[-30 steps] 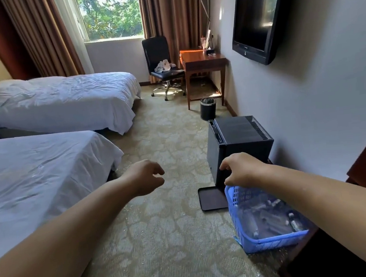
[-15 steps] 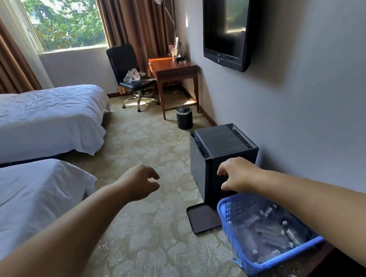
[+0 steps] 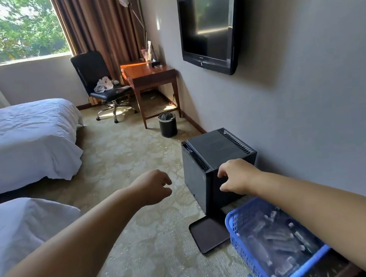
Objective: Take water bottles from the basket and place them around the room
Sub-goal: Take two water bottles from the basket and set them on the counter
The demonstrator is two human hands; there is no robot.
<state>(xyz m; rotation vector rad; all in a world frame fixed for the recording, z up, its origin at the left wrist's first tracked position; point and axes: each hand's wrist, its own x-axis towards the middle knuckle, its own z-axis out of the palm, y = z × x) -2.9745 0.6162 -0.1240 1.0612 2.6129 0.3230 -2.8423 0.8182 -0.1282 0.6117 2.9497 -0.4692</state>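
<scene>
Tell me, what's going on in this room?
A person reaches both arms forward in a bedroom. The left hand hangs loosely curled over the carpet; the right hand hovers by a black mini fridge. Neither holds anything. The water bottles lie in the blue basket below the right arm.

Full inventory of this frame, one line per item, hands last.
basket: one, blue, lower right
water bottles: several, clear, lying in the basket
cabinet: one, black, on carpet against the wall
tray: one, black, on carpet left of the basket
desk: one, brown, by the curtains
bin: one, black, beside the desk
chair: one, black, at the desk
TV: one, black, wall-mounted
far bed: one, white, left
near bed: one, white, lower left
left hand: one, loosely curled, empty, above the carpet
right hand: one, loosely curled, empty, before the cabinet
</scene>
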